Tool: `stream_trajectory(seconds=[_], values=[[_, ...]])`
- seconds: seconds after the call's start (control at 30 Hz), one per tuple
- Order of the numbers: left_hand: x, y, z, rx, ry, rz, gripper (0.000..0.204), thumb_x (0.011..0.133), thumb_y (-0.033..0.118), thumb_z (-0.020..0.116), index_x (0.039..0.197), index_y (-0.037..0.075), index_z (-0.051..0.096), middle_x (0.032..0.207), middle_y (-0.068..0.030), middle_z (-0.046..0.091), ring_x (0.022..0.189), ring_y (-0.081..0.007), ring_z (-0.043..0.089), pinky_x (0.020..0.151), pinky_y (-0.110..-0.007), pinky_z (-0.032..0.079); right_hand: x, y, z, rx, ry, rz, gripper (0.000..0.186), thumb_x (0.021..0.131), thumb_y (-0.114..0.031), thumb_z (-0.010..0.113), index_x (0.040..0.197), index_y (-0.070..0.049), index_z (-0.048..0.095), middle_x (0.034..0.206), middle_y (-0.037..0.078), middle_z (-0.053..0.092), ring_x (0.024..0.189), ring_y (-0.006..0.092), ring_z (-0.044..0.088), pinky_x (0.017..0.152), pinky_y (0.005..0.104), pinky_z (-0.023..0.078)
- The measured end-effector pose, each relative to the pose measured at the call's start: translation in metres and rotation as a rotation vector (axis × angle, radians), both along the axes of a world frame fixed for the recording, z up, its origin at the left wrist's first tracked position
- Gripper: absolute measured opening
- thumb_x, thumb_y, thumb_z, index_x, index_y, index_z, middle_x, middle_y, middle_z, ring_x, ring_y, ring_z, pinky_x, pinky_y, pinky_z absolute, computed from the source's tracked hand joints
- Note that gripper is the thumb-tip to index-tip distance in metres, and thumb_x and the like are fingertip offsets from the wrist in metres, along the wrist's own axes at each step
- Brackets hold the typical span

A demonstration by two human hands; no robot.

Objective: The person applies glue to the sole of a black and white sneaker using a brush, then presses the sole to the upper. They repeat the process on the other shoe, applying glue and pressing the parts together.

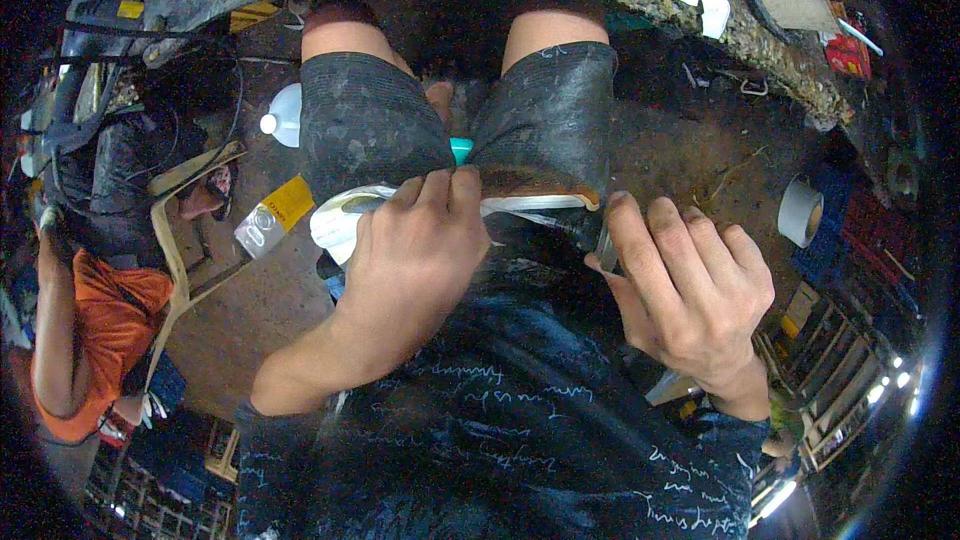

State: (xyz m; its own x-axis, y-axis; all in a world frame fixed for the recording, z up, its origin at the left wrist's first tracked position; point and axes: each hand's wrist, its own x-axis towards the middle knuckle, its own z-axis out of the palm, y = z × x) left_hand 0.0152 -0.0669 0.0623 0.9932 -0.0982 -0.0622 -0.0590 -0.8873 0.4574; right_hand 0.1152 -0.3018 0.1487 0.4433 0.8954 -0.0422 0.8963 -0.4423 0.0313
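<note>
Covering the middle of a brown, pale-edged piece (545,185) laid across the black shorts (550,100), the left hand (425,230) was bunched, its thumb hidden, so what was gripped beneath could not be told. A white curled sheet (335,225) was partly blocked by that hand. Near the piece's right end, the right hand (690,280) was held with thumb and forefinger narrowly spaced at a thin grey strip (604,240); whether it was pinched could not be told. A green object (461,149) was half concealed between the legs, and a co-worker in orange (110,330) was only partly shown.
</note>
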Motion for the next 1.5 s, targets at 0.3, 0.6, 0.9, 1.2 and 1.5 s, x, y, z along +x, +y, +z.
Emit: stream_trajectory(seconds=[0.3, 0.6, 0.9, 1.2, 1.5], values=[[-0.001, 0.001, 0.000, 0.094, -0.012, -0.036, 0.021, 0.090, 0.007, 0.066, 0.109, -0.002, 0.063, 0.091, -0.0123, 0.068, 0.082, -0.0264, 0.075, 0.060, -0.039, 0.063, -0.001, 0.000, -0.003, 0.021, 0.001, -0.002, 0.052, 0.083, -0.033, 0.086, 0.126, -0.004, 0.077, 0.102, 0.012, 0.074, 0.081, 0.0237, 0.069, 0.064, 0.0352, 0.047], [-0.002, 0.002, -0.002, 0.095, 0.003, -0.030, 0.025, 0.093, 0.007, 0.064, 0.116, -0.003, 0.063, 0.095, -0.0127, 0.068, 0.086, -0.0270, 0.075, 0.061, -0.040, 0.064, -0.002, 0.000, -0.005, 0.034, 0.000, -0.009, 0.053, 0.080, -0.033, 0.087, 0.124, -0.005, 0.077, 0.102, 0.011, 0.074, 0.080, 0.0222, 0.069, 0.064, 0.0349, 0.047], [-0.002, 0.001, -0.002, 0.068, 0.042, -0.007, 0.023, 0.094, 0.007, 0.065, 0.115, -0.002, 0.063, 0.095, -0.0133, 0.068, 0.087, -0.0289, 0.076, 0.063, -0.042, 0.064, 0.000, -0.002, -0.007, 0.049, 0.009, -0.015, 0.054, 0.080, -0.033, 0.088, 0.125, -0.004, 0.078, 0.102, 0.011, 0.075, 0.079, 0.0225, 0.068, 0.063, 0.0348, 0.046], [-0.002, -0.002, -0.001, 0.052, 0.046, 0.050, 0.019, 0.089, 0.012, 0.071, 0.101, 0.003, 0.059, 0.087, -0.0132, 0.068, 0.079, -0.0310, 0.076, 0.061, -0.045, 0.064, -0.001, -0.001, -0.003, 0.042, -0.023, -0.035, 0.046, 0.083, -0.029, 0.081, 0.123, -0.006, 0.078, 0.100, 0.010, 0.074, 0.081, 0.0219, 0.069, 0.063, 0.0343, 0.046], [0.003, -0.004, 0.002, 0.015, 0.081, 0.075, 0.025, 0.085, 0.015, 0.074, 0.101, 0.002, 0.059, 0.086, -0.0142, 0.069, 0.080, -0.0328, 0.077, 0.060, -0.046, 0.064, -0.004, -0.003, 0.003, -0.017, -0.010, -0.032, 0.054, 0.081, -0.034, 0.086, 0.126, -0.004, 0.076, 0.103, 0.012, 0.075, 0.084, 0.0256, 0.072, 0.067, 0.0358, 0.049]])
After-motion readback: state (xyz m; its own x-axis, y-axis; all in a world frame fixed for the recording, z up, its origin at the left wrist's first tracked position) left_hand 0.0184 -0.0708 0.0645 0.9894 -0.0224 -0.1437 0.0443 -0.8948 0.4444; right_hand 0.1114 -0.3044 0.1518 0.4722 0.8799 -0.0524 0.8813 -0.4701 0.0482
